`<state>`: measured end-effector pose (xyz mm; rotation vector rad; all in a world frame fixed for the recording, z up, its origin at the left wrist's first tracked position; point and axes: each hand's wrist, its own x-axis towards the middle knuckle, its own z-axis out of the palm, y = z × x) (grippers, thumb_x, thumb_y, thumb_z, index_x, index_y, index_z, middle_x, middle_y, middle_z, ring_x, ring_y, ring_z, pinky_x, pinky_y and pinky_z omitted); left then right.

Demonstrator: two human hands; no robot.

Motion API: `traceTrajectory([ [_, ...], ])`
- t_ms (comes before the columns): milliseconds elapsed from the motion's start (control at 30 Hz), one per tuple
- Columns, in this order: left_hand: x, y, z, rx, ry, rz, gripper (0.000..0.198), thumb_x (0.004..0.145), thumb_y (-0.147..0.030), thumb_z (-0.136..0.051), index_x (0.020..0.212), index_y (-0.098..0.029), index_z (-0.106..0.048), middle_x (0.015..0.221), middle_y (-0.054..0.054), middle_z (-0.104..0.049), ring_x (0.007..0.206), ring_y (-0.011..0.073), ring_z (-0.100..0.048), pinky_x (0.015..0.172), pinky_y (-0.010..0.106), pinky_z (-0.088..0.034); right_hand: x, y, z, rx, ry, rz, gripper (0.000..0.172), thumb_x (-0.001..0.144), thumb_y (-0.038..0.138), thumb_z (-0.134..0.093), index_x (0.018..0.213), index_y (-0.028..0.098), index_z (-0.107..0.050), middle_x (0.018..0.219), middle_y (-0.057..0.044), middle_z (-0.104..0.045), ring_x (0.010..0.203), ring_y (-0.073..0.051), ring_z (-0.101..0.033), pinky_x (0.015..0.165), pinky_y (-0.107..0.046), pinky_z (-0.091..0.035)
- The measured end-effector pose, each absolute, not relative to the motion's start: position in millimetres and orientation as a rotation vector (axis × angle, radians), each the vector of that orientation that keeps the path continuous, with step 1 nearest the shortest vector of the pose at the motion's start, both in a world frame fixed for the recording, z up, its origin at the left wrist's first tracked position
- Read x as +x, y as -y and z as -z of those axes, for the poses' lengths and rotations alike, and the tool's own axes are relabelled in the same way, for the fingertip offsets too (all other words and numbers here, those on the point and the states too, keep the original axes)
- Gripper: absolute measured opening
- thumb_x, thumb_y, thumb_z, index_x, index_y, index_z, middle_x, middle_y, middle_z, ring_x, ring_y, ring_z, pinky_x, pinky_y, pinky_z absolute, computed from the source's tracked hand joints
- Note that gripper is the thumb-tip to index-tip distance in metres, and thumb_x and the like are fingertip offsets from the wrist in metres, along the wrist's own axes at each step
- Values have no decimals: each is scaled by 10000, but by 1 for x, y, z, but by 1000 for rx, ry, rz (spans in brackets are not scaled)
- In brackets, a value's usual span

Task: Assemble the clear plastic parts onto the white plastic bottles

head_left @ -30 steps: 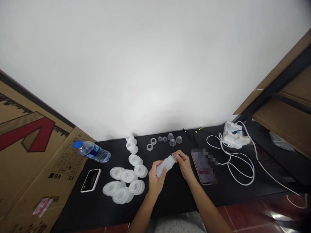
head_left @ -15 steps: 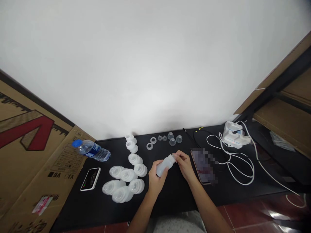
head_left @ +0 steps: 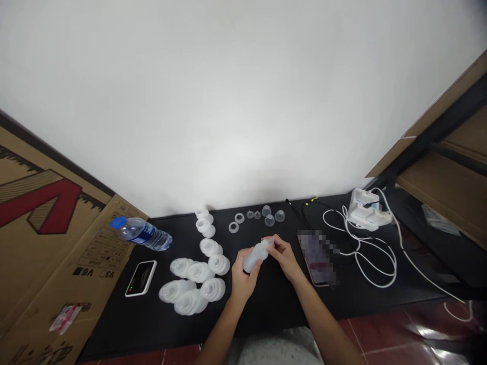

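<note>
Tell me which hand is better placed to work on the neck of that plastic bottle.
Probably the right hand: its fingers are at the neck of the translucent plastic bottle, while the left hand is wrapped around the bottle's body, holding it.

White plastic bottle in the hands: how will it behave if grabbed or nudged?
The white plastic bottle looks light and slightly squeezable, judging by its cloudy walls. Its round body would probably roll if laid down.
</note>
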<state>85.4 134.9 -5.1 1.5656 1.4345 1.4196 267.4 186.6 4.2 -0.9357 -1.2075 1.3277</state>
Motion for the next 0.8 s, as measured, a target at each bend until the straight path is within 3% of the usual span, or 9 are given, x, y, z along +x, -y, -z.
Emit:
traceTrajectory([
  [233,85,-132,1,1590,-1479,-1367,341,978,-446,-741,1228,-215,-715,1147,110,-794,1020,282,-781,902,401,-627,264,-187,-1,-898,1147,-1331,481,842,661,-876,1063,235,-844,946,-48,-668,873,-239,-609,768,-323,-501],
  [467,84,-137,-2,1455,-1422,-1325,422,1008,-513,-692,1297,-208,-739,1254,123,-797,1154,308,-765,1016,437,-604,263,-184,-3,-879,1145,-1437,530,873,612,-868,1276,271,-822,1094,-81,-727,973,-270,-640,844,-353,-531],
  [600,84,-140,-5,1517,-1347,-1285,392,1008,-470,-702,1288,-201,-756,1215,119,-813,1077,296,-786,950,417,-633,263,-184,-1,-892,1115,-1453,496,874,615,-865,1205,247,-841,1062,-80,-756,918,-258,-652,817,-350,-537],
  [800,84,-136,-9,1721,-1385,-1366,353,1018,-382,-680,1333,-235,-744,1246,123,-801,1125,310,-771,986,466,-637,258,-179,0,-925,1070,-1425,485,855,627,-877,1149,241,-858,993,-65,-766,864,-251,-653,802,-365,-541],
])
